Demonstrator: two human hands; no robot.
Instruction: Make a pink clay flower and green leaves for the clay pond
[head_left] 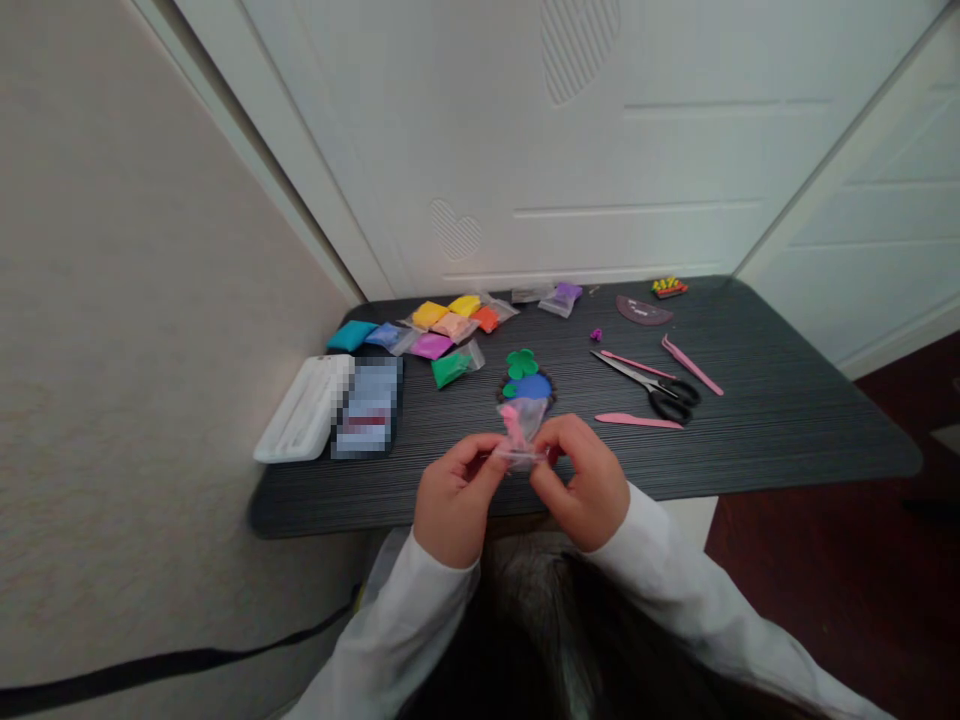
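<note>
Pink shows through a clear bag (527,417) just below frame centre, pinched by fingers (549,487) of the left hand (451,503) and right hand (590,482).

We think this is a room in a home. We see a big white door (480,130) with striped hearts (455,230) on it, a pale wall (112,320) and a dark red-brown floor (795,590). A black counter (795,420) stands right by the door. On it we see scissors (649,384) and little bags (452,326) of bright colors, like craft things.
</note>
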